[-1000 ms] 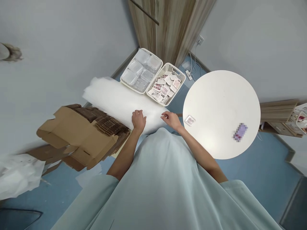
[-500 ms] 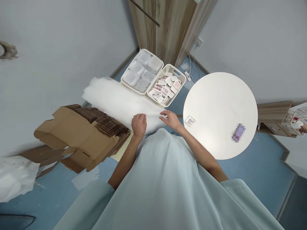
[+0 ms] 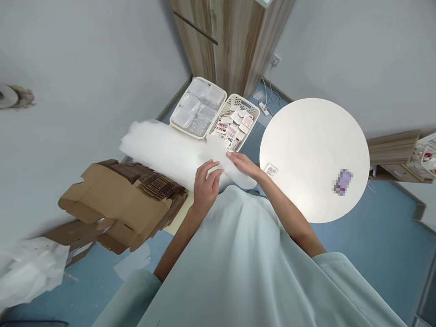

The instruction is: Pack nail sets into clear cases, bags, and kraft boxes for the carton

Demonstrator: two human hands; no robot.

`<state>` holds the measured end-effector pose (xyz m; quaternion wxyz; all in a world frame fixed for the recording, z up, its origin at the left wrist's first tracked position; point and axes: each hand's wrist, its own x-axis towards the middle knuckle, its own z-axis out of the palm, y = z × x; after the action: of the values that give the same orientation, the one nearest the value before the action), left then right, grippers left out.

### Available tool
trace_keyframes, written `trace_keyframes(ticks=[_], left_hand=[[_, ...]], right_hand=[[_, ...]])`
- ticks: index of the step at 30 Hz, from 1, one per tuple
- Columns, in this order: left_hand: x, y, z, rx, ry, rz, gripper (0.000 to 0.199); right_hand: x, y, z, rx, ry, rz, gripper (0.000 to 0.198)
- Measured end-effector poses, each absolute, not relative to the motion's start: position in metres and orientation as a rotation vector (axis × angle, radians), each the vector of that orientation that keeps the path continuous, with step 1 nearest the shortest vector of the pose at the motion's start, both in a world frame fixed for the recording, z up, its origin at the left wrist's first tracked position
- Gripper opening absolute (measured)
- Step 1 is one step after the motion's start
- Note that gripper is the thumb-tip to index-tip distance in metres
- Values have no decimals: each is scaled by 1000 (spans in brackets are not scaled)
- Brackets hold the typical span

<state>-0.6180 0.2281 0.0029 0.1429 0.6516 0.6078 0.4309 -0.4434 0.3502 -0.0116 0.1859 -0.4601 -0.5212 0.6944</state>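
A thick pile of thin white foam sheets [image 3: 160, 145] lies in front of me. One loose foam sheet [image 3: 218, 150] is lifted off its right end. My right hand [image 3: 244, 165] pinches this sheet near its upper edge, between thumb and fingers. My left hand [image 3: 205, 187] is just left of it, fingers apart and bent over the white material. Whether its fingertips touch the sheet I cannot tell.
Flattened cardboard boxes [image 3: 112, 193] are stacked left. Behind the pile stand a basket of clear plastic boxes [image 3: 190, 103] and a basket of printed cards [image 3: 232, 131]. The round white table [image 3: 313, 150] at right bears a small clear box [image 3: 271, 170] and a blurred purple object [image 3: 343, 182].
A foam sheet has come up from the pile, now in my right hand. My left hand has shifted right and its fingers have spread. The view has tilted slightly.
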Motion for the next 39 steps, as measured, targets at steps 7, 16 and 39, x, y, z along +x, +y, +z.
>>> trace_keyframes(ticks=[7,16,39], left_hand=[[-578,255,12,1809,1701,1045,25],[-476,293,4,1072,1170,769,66],[-260,319,-94,1078,1474,663,31]], right_hand=[[-373,325,17,-1324,-1091,1602,51],[-247,273,30,-1639,-939,1125,43],[-25,195,-85,-1875,-666,1157,53]])
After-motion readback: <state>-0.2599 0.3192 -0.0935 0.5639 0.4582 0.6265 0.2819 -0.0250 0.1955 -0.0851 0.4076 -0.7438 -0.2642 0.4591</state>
